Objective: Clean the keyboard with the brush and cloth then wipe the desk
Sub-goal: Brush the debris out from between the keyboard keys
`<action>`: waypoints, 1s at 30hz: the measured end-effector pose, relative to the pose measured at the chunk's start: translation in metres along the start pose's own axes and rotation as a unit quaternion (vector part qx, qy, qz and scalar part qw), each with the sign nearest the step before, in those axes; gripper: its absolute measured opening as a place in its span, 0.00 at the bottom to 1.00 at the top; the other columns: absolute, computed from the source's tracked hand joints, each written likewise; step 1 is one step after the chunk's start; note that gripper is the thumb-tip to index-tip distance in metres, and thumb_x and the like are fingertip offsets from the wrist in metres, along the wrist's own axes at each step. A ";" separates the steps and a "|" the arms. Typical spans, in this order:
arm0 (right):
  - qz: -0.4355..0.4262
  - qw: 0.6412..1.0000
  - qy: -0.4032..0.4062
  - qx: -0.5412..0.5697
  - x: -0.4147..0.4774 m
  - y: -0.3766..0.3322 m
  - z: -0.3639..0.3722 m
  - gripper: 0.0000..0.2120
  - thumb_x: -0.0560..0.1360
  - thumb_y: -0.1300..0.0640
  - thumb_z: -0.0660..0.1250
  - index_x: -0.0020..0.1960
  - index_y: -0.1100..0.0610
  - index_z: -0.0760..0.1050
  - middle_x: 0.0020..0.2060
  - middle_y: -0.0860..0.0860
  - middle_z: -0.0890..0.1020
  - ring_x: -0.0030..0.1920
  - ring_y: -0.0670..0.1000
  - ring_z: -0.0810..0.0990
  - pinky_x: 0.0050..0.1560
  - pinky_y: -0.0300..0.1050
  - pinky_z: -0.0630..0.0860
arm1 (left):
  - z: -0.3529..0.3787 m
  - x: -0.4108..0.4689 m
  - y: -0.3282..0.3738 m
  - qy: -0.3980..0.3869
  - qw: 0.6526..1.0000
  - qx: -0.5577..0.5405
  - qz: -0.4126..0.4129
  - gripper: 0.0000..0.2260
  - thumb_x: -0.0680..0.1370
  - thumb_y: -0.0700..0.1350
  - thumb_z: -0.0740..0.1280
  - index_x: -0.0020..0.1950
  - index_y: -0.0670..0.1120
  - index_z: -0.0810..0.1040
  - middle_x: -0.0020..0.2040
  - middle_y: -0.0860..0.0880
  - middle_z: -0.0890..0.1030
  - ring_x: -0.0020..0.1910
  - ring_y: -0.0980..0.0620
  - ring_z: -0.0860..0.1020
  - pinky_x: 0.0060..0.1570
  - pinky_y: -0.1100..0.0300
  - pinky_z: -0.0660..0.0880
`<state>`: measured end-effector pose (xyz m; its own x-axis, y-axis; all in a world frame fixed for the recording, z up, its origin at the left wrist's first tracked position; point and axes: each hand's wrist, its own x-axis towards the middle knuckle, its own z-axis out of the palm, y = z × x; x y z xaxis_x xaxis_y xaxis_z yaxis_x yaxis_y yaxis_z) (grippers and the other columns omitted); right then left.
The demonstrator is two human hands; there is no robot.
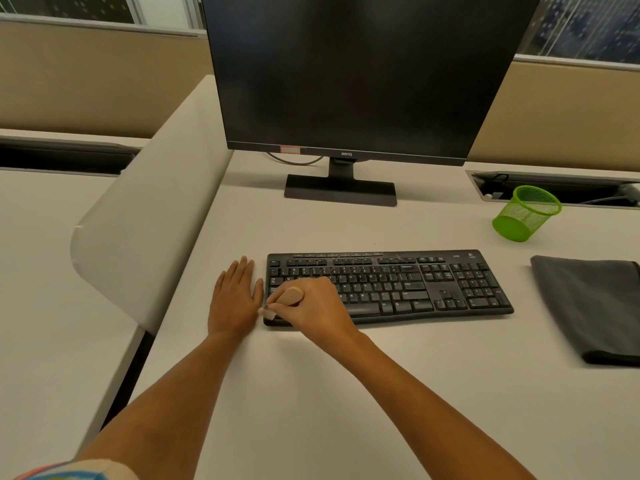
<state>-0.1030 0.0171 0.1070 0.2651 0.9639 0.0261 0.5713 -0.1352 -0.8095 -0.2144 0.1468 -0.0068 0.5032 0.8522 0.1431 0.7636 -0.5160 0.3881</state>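
A black keyboard (pixel 408 285) lies on the pale desk (pixel 329 393), in front of the monitor. My right hand (pixel 311 306) grips a small brush (pixel 289 297) with a wooden handle over the keyboard's near left corner, bristles down at the edge. My left hand (pixel 235 299) lies flat on the desk, fingers straight, just left of the keyboard. A folded dark grey cloth (pixel 588 306) rests on the desk to the right of the keyboard.
A black monitor (pixel 346 74) on its stand (pixel 341 190) rises behind the keyboard. A green mesh pen cup (pixel 526 213) stands at the back right near an open cable tray (pixel 554 188). A white divider panel (pixel 145 220) borders the desk on the left.
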 end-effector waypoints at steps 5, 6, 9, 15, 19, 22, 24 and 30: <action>-0.012 0.997 -0.045 -0.069 -0.003 0.006 0.013 0.05 0.72 0.58 0.70 0.46 0.57 0.84 0.42 0.49 0.85 0.44 0.46 0.82 0.50 0.40 0.77 | -0.001 0.000 0.001 0.004 1.000 -0.002 0.001 0.23 0.82 0.50 0.53 0.75 0.44 0.58 0.76 0.46 0.58 0.75 0.49 0.54 0.73 0.56 0.47; -0.006 0.998 -0.044 -0.047 -0.003 0.005 0.011 0.05 0.72 0.59 0.71 0.46 0.57 0.84 0.42 0.50 0.85 0.44 0.45 0.82 0.50 0.40 0.78 | -0.001 0.000 0.001 0.001 1.000 0.000 0.001 0.23 0.82 0.50 0.53 0.75 0.44 0.58 0.76 0.46 0.58 0.75 0.49 0.54 0.73 0.56 0.47; 0.022 0.997 0.029 0.062 -0.001 -0.001 -0.005 0.04 0.71 0.59 0.72 0.44 0.57 0.84 0.36 0.45 0.84 0.40 0.41 0.81 0.45 0.32 0.77 | 0.000 -0.001 0.000 -0.005 1.000 0.001 0.003 0.23 0.82 0.52 0.51 0.76 0.44 0.57 0.76 0.47 0.57 0.75 0.50 0.52 0.73 0.56 0.46; -0.016 0.996 0.059 0.060 -0.005 -0.002 -0.015 0.04 0.72 0.57 0.72 0.44 0.56 0.84 0.38 0.46 0.85 0.41 0.41 0.81 0.45 0.32 0.77 | 0.000 0.000 -0.001 -0.006 1.000 0.004 0.004 0.27 0.79 0.54 0.48 0.75 0.44 0.58 0.76 0.46 0.58 0.75 0.49 0.53 0.73 0.55 0.47; -0.065 0.995 -0.009 -0.076 -0.007 0.008 0.009 0.05 0.73 0.58 0.71 0.46 0.57 0.84 0.43 0.49 0.85 0.44 0.45 0.81 0.49 0.37 0.75 | 0.000 -0.001 0.000 -0.005 1.000 0.006 0.005 0.25 0.81 0.53 0.49 0.75 0.43 0.58 0.76 0.46 0.58 0.75 0.49 0.54 0.73 0.56 0.47; -0.040 0.996 -0.039 -0.071 -0.006 0.008 0.008 0.05 0.72 0.58 0.71 0.47 0.57 0.84 0.44 0.50 0.85 0.44 0.45 0.82 0.50 0.38 0.76 | -0.001 -0.001 0.001 0.000 1.000 0.003 0.000 0.23 0.82 0.50 0.53 0.75 0.44 0.58 0.76 0.46 0.58 0.75 0.49 0.54 0.72 0.56 0.47; -0.009 0.999 -0.033 -0.004 -0.005 0.003 -0.005 0.05 0.71 0.59 0.72 0.45 0.58 0.84 0.41 0.49 0.86 0.40 0.39 0.81 0.44 0.30 0.74 | -0.001 -0.001 0.001 -0.001 1.000 0.003 0.002 0.23 0.82 0.51 0.52 0.75 0.44 0.59 0.76 0.46 0.59 0.75 0.49 0.54 0.72 0.56 0.47; 0.075 0.996 0.011 -0.053 -0.004 0.014 -0.067 0.03 0.70 0.57 0.73 0.44 0.53 0.84 0.39 0.46 0.84 0.40 0.39 0.79 0.41 0.29 0.72 | -0.001 0.000 0.000 -0.001 1.000 0.002 0.005 0.29 0.78 0.56 0.46 0.75 0.44 0.60 0.75 0.47 0.59 0.75 0.50 0.55 0.73 0.56 0.48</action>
<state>-0.0439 -0.0042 0.1347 0.3692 0.9262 -0.0764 0.6028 -0.3012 -0.7389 -0.2144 0.1467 -0.0057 0.5120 0.8466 0.1456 0.7600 -0.5254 0.3826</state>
